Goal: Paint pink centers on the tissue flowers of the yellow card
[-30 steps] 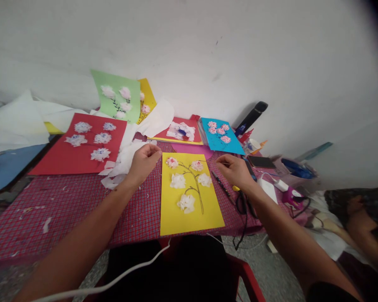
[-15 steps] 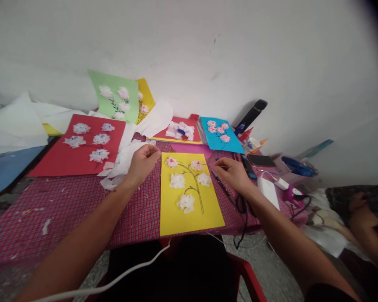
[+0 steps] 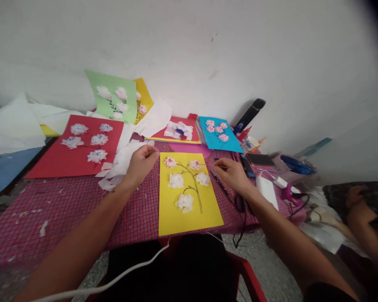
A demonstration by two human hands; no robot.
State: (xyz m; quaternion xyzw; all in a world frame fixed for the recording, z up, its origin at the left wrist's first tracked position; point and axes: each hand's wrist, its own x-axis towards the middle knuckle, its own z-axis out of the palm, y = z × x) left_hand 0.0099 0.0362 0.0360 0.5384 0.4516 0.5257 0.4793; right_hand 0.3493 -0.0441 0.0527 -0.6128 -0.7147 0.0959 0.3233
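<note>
My left hand [image 3: 141, 165] hovers at the upper left corner of a yellow paper sheet [image 3: 189, 222], its fingertips pinched with nothing visible in them. White tissue scraps [image 3: 121, 161] lie just left of that wrist. On the sheet are white tissue flowers [image 3: 176, 180] and a drawn brown branch [image 3: 193, 180]. My right hand [image 3: 233, 174] sits past the sheet's right edge, pinching a thin brown strand [image 3: 209, 165] that reaches over the sheet's top corner. A black pen [image 3: 220, 185] lies beneath those fingers on the checked red tablecloth [image 3: 50, 222].
A red sheet [image 3: 56, 157] with tissue flowers lies left, and green [image 3: 113, 94] and blue [image 3: 219, 134] sheets stand behind. Right of my hand are a white power brick [image 3: 267, 192], a black cable [image 3: 241, 205] and a black bottle [image 3: 248, 115]. A person's arm [image 3: 362, 205] rests at far right.
The whole view has drifted slightly, so the table sits a little further left. My right hand has dropped slightly toward the pen, and my left hand has barely moved.
</note>
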